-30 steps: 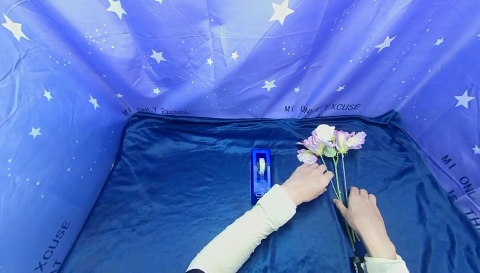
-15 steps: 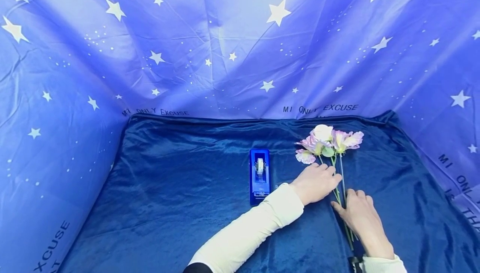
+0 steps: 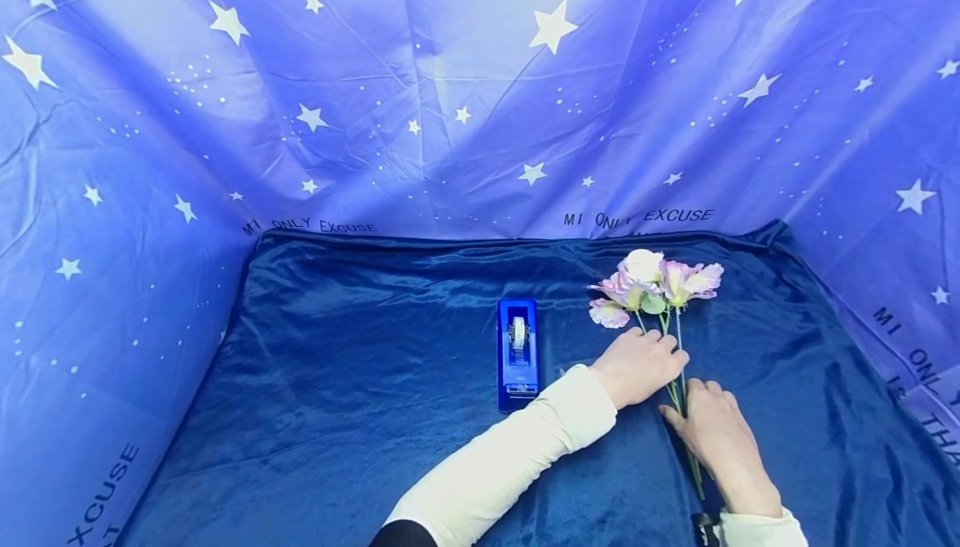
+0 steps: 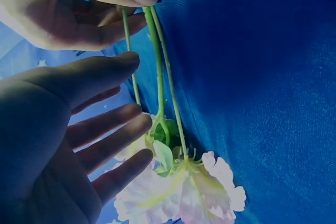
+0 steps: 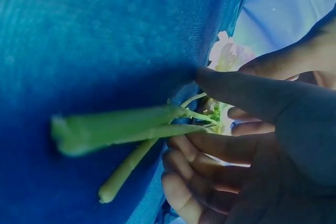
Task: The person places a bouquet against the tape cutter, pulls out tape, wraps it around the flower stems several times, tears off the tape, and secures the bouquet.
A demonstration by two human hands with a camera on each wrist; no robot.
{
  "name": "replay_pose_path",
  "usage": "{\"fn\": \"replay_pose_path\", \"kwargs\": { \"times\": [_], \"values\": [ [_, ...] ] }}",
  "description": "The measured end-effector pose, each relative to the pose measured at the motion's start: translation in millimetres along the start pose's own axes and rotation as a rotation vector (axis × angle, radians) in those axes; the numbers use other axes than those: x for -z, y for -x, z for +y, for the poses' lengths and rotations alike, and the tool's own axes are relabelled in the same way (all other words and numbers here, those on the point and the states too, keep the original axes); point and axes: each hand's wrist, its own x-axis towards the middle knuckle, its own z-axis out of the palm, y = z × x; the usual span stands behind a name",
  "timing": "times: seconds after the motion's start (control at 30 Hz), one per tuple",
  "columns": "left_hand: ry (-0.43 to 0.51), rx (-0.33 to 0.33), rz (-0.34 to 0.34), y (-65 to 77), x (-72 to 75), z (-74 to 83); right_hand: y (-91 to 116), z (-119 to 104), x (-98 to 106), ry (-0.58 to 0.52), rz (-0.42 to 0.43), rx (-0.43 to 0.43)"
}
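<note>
Pale pink and white artificial flowers (image 3: 693, 280) lie at the right of the cloth, blossoms toward the back. Their green stems (image 4: 156, 61) run forward as a bunch, the cut ends (image 5: 107, 190) showing in the right wrist view. My left hand (image 3: 637, 363) reaches across them just below the blossoms. In the left wrist view its fingers (image 4: 115, 142) are extended and spread, with tips at the stems and thumb apart. Lower down, my right hand (image 3: 720, 434) loosely holds the stems, thumb on one side and curved fingers (image 5: 178, 163) on the other.
A blue tape dispenser (image 3: 517, 307) with a roll of tape stands left of the flowers, beside my left sleeve (image 3: 517, 464). Dark blue velvety cloth (image 3: 337, 380) covers the surface. Star-printed curtains (image 3: 427, 113) enclose the back and sides.
My left hand has shifted right and slightly closer to me across the stems, coming nearer the right hand. The right hand keeps its place on them.
</note>
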Motion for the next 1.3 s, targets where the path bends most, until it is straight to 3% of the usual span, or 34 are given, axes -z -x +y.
{"fn": "replay_pose_path", "kwargs": {
  "times": [0.33, 0.57, 0.83, 1.3],
  "values": [
    [0.004, -0.021, -0.041, -11.0, 0.5, 4.0, -0.8, 1.8, -1.9, 0.003, 0.012, 0.032],
    [0.003, -0.1, 0.002, -19.1, 0.3, 3.4, 0.8, 3.9, -3.2, -0.029, -0.012, 0.017],
    [-0.026, -0.101, -0.001, -28.8, -3.8, 3.1, 3.6, 5.7, -2.2, -0.04, -0.025, 0.036],
    [-0.107, -0.154, -0.046, -37.2, -10.0, 6.7, 0.3, 2.9, 1.5, -0.039, -0.094, -0.019]
  ]
}}
